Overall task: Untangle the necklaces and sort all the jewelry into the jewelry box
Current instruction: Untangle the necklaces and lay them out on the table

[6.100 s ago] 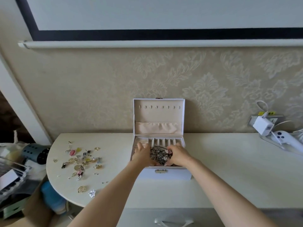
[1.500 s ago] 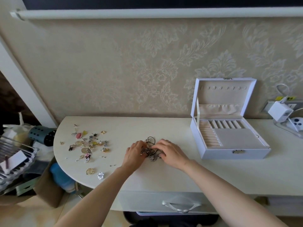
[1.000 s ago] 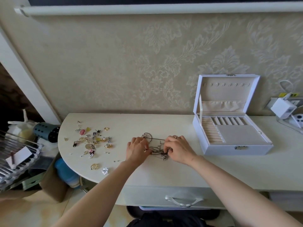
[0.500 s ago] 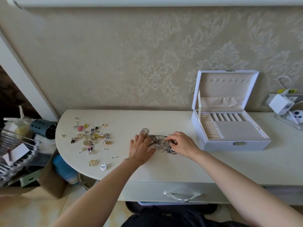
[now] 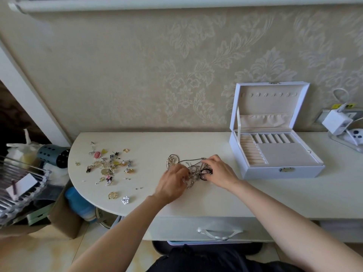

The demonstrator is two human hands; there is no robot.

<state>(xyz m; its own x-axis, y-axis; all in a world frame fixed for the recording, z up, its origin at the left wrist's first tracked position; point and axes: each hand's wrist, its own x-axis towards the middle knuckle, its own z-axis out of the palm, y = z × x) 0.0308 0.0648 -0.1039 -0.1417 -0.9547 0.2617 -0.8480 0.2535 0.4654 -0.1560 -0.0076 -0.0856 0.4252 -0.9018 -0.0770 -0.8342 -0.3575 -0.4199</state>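
Wall [image 5: 137, 65]: beige damask paper, embossed leaf pattern, soft even daylight. White rail [image 5: 176, 2] runs across the top. White trim [image 5: 25, 91] slants down at L, dark behind it. Table [image 5: 196, 201]: cream top, rounded L end, set against wall; drawer [image 5: 176, 230] under it w/ silver handle [image 5: 220, 233]. Floor [image 5: 39, 252]: glossy yellowish tile. L of table: cardboard box [image 5: 64, 218], wire rack [image 5: 23, 185], dark-blue perforated cylinder [image 5: 53, 157]. Far R: white charger [image 5: 336, 122] at wall socket, cable looped above.
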